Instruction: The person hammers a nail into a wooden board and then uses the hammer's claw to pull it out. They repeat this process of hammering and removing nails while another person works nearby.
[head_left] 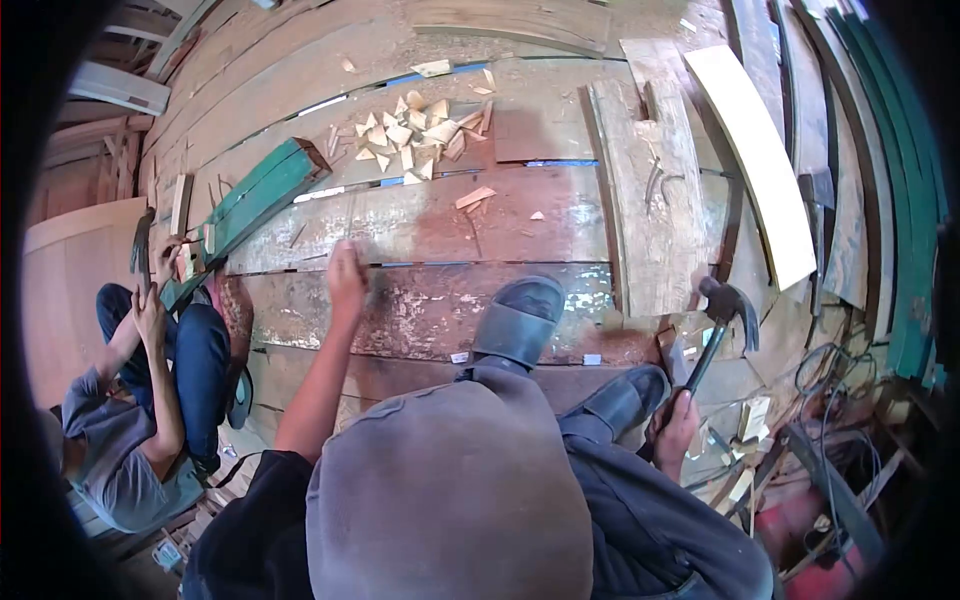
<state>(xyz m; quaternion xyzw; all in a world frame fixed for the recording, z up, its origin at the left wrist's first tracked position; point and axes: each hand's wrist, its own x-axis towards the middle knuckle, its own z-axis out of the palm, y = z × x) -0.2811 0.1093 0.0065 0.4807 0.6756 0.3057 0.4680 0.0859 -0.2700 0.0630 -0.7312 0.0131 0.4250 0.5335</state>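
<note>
A claw hammer point(707, 358) with a dark handle is gripped in my right hand point(678, 432), beside my right shoe. Its metal head points up and away from me, near the end of a worn plank point(655, 215). My left hand point(347, 275) is raised over the paint-stained floorboards point(430, 300), its fingers closed together. Whatever they may hold is too small to make out. Farther forward lies a pile of cut wood wedges point(415, 130), apart from both hands. A few loose wood pieces point(475, 198) rest nearer to me.
At the left a co-worker point(140, 430) sits by a green-painted beam point(250, 205), with another hammer point(142, 240) near their raised hands. A pale board point(755, 165) and several planks lie to the right. Tangled cables point(835, 385) and wood scraps crowd the lower right.
</note>
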